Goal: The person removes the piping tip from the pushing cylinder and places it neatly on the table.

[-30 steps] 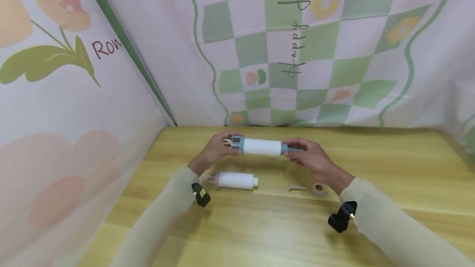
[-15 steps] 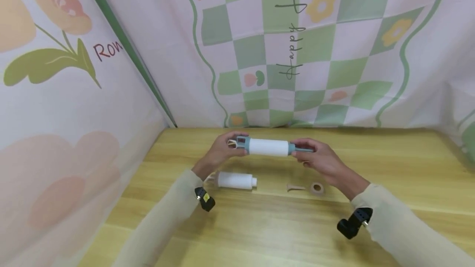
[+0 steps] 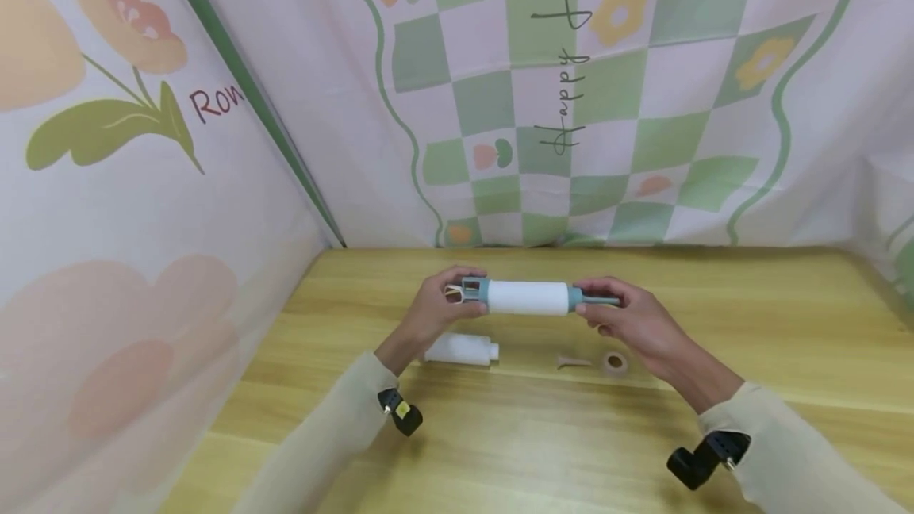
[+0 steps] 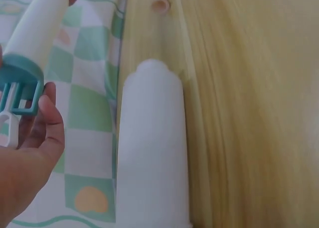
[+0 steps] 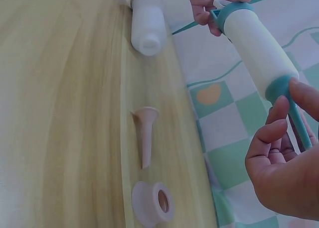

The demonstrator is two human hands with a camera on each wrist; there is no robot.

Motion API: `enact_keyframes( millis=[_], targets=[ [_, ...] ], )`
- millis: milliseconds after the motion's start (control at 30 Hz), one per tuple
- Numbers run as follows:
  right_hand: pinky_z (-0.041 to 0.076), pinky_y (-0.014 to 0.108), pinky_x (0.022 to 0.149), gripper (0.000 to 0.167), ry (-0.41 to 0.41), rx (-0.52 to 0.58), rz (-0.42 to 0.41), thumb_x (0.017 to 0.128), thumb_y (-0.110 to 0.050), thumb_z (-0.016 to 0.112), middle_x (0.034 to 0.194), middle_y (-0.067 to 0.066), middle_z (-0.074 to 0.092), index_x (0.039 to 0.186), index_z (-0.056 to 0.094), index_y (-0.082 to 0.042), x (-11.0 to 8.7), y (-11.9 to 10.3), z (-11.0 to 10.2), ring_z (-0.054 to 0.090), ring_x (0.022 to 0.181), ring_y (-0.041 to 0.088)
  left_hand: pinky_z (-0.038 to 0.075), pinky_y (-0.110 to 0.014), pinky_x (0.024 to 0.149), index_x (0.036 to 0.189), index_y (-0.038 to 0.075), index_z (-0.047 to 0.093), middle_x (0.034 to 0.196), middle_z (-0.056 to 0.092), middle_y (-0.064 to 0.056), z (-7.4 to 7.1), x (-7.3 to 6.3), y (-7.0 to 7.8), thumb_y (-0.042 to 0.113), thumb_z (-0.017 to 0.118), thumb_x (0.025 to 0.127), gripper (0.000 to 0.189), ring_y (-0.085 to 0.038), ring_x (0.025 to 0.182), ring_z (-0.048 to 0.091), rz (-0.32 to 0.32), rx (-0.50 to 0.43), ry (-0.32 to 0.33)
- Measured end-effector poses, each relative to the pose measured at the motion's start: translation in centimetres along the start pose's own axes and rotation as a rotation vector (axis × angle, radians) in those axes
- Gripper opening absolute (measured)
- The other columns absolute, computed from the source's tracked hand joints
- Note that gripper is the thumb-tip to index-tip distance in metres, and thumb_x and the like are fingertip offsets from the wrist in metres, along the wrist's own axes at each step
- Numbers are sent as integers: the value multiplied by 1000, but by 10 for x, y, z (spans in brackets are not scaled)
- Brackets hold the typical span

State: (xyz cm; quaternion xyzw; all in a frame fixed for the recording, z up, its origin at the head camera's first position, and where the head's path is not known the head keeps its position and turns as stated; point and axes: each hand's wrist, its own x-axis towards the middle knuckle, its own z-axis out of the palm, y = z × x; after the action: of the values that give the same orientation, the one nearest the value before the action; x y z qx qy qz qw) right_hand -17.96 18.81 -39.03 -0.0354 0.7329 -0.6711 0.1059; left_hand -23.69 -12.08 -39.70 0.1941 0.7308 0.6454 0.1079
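My two hands hold a white cylindrical bottle (image 3: 528, 298) level above the table, close to its back edge. The left hand (image 3: 437, 304) grips its left end, thumb and fingers around a teal open frame (image 4: 22, 83) that has a white loop (image 4: 9, 131) at its tip. At the other end, thumb and fingertips of the right hand (image 3: 643, 324) pinch the teal collar (image 5: 280, 87), with a thin teal nozzle (image 5: 301, 126) running along the palm. Lying below is a second white bottle (image 3: 460, 349), its left end hidden by my left wrist.
A pinkish-beige nozzle (image 5: 146, 133) with a flared end lies on the wooden table (image 3: 543, 435), beside a matching ring-shaped collar (image 5: 144, 203). Behind the table hangs a checked, flowered curtain (image 3: 543, 93). Another printed cloth (image 3: 143, 212) hangs on the left.
Both hands have moved to the right and slightly nearer with the bottle between them. My left forearm now covers the left end of the lying bottle.
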Motion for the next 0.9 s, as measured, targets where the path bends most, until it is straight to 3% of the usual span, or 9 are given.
enact_keyframes(
  millis=[467, 667, 900],
  targets=[
    [53, 35, 80, 60, 11, -50, -63, 97, -23, 68, 134, 17, 50, 146, 43, 1, -22, 4, 3, 60, 98, 21, 57, -38, 80, 128, 8, 65, 119, 60, -12, 12, -19, 4, 6, 81, 81, 49, -26, 94, 62, 56, 51, 52],
    [53, 35, 69, 55, 4, -37, -105, 98, -21, 66, 123, 12, 57, 144, 44, 1, -33, 4, 6, 61, 90, 22, 57, -39, 76, 127, 11, 66, 119, 62, -10, 16, -31, 8, 8, 81, 81, 49, -26, 91, 63, 92, 88, 67],
    [56, 34, 70, 49, 47, -22, -115, 106, -32, 51, 112, 13, 58, 139, 46, 3, -39, 2, 13, 63, 89, 22, 57, -39, 73, 126, 8, 66, 118, 63, -8, 18, -39, 12, 8, 82, 80, 48, -27, 91, 62, 126, 79, 89]
  ],
)
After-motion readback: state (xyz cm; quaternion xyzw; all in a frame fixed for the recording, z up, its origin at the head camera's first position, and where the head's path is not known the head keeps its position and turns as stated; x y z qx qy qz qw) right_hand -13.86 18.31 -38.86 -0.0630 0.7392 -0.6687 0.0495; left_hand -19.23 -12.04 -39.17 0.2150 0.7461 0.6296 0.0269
